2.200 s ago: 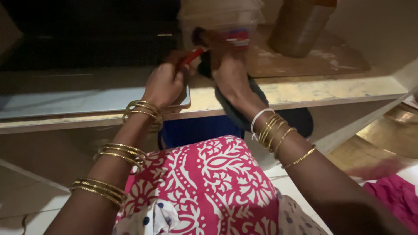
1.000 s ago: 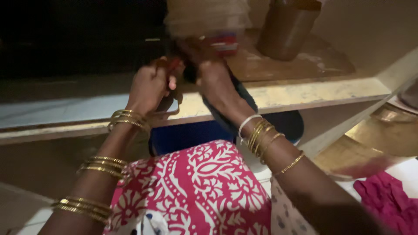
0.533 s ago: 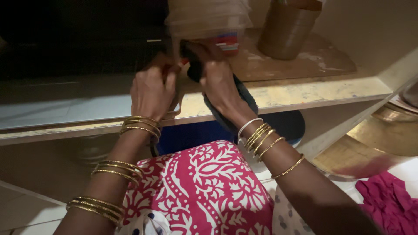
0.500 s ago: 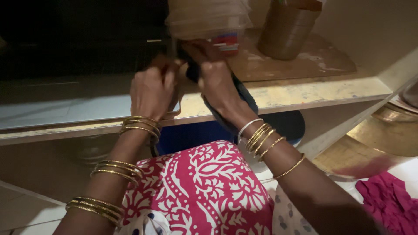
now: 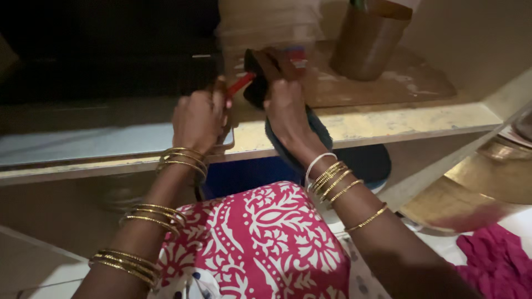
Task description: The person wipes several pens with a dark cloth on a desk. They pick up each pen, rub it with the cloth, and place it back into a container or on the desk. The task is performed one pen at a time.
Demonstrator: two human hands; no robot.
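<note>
Right now the pale stone shelf [image 5: 388, 124] is running across the view, with darkness lying behind its left part. Below it, a pink and white patterned cloth [image 5: 260, 243] is covering the person's lap, and a brass-coloured vessel [image 5: 471, 194] is sitting low at the right beside a crumpled pink fabric [image 5: 499, 266]. A brown jar [image 5: 368, 41] is standing upright at the back of the shelf, well apart from the hands. A wide pale container [image 5: 269, 25] is standing next to it, just above the hands. A dark blue cloth [image 5: 305, 133] is hanging over the shelf's front edge, under the right wrist. The right hand [image 5: 285, 108] is clenching around a dark object [image 5: 256, 83] at the foot of the pale container. The left hand [image 5: 199, 119] is gripping a small red-handled tool [image 5: 241, 84], whose tip is meeting that dark object. Gold bangles [image 5: 332, 180] are circling both forearms
</note>
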